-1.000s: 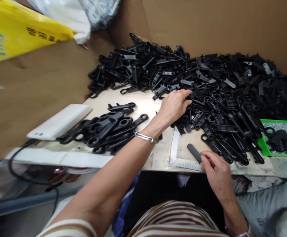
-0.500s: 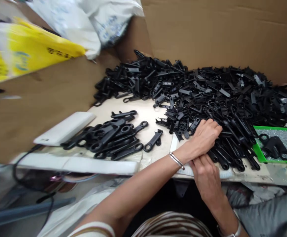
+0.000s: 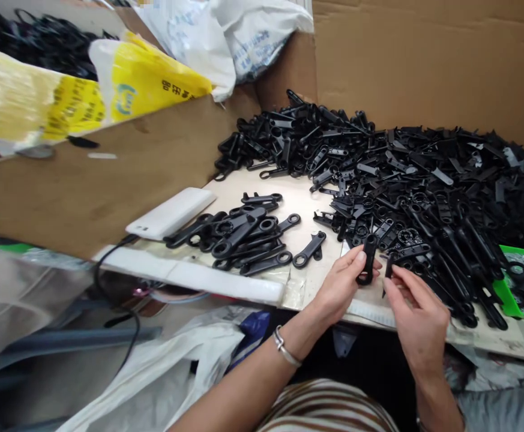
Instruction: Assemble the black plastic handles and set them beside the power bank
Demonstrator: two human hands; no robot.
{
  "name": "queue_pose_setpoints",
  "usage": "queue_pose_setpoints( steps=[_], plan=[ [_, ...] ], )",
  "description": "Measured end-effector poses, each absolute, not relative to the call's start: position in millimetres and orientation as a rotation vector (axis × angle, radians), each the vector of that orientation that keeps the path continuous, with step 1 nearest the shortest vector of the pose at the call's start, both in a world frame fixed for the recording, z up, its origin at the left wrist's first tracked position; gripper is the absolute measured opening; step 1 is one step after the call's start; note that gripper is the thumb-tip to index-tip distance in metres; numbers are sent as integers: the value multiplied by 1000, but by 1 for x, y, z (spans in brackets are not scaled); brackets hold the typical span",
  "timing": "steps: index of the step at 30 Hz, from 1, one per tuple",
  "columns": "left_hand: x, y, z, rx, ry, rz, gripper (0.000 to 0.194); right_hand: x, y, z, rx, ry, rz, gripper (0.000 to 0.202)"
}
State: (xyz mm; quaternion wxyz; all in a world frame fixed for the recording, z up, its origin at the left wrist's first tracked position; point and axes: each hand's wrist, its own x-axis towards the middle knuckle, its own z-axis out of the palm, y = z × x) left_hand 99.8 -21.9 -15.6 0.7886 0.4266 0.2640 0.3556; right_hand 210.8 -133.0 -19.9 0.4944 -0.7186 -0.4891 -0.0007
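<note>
My left hand [image 3: 340,282] grips a black plastic arm with a ring end [image 3: 368,259], held tilted up just over the table's front edge. Close beside it, my right hand [image 3: 417,309] pinches a thin black plastic piece [image 3: 388,273], seen nearly edge-on. A small gap separates the two pieces. Behind both hands spreads a large heap of black plastic parts [image 3: 379,174]. A smaller pile of black ring-ended arms [image 3: 243,237] lies to the left, with a couple of single arms [image 3: 310,249] between that pile and my left hand.
A white power bank-like block [image 3: 171,213] with a black cable lies at the left. At right stands a green tray [image 3: 507,300] holding small clear bits and black parts. Cardboard walls [image 3: 424,66] close off the back and left. Yellow and white bags [image 3: 153,78] hang over the left wall.
My hands, crossed over at the heap before, have drawn apart and now hold one black piece each. The view has swung to the left.
</note>
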Motion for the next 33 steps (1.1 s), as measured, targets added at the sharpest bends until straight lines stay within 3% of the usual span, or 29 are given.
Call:
queue_pose_setpoints(
  steps=[13,20,27,33],
  plan=[
    [105,-46,-24,811,502,836,41,187,-97,-13,-1713,-1284,-304,21],
    [102,-45,-36,992,509,826,44,183,-106,-17,-1817,-1482,-384,32],
    [95,-42,-33,1433,511,842,49,183,-113,-13,-1827,-1499,-196,43],
    [90,-35,-29,1704,576,951,37,202,-113,-7,-1707,-1411,100,29]
  ],
)
